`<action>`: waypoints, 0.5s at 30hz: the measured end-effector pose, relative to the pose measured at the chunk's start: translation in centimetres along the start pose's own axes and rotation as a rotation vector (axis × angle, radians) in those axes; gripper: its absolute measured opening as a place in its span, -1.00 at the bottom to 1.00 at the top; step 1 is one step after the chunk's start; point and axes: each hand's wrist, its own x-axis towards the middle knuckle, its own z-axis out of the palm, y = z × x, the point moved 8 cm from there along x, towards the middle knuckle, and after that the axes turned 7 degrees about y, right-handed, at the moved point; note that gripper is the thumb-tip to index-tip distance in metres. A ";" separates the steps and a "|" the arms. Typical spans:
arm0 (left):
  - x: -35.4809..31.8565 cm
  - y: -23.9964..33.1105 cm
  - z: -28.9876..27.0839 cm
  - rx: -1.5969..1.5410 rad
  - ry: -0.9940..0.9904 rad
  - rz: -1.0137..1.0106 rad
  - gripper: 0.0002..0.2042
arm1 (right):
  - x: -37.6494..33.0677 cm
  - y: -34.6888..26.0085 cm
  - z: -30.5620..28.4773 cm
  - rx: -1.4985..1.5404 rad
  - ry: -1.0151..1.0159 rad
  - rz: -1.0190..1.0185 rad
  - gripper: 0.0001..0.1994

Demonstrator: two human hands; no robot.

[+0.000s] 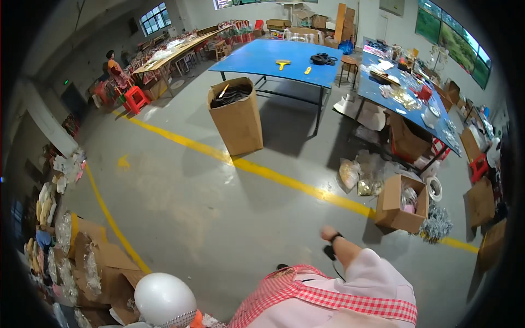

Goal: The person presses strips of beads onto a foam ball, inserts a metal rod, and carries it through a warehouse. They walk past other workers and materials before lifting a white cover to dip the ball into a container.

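My right hand [328,233] reaches out over the grey floor from a pale pink sleeve, with a black band [337,236] round the wrist. Its fingers are too small and blurred to read. A small black object [329,252] with a thin cord shows just below that wrist. No part of my left hand comes into the picture. At the lower left edge there is a glossy white ball-shaped thing [165,298], with a silver beaded strand [178,317] along its underside and something orange-red beside it. A red-and-white checked apron [350,302] covers my front.
A tall cardboard box [238,126] of dark material stands before a blue table [251,54]. Right of it, a cluttered blue table [437,128] has bags and an open carton [388,205] near it. Cartons [117,259] crowd the lower left. Another person [116,71] stands far left.
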 end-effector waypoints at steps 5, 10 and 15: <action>15.5 -5.5 14.2 0.047 -0.001 -0.062 -0.47 | 16.4 -47.9 -20.0 0.146 0.256 -0.487 -0.81; 33.8 -13.3 27.7 0.087 -0.046 -0.090 -0.48 | 27.8 -69.3 -23.6 0.326 0.279 -0.580 -0.81; 53.1 -15.2 43.7 0.078 -0.132 -0.094 -0.49 | 35.4 -65.3 -12.5 0.029 0.002 -0.116 -0.80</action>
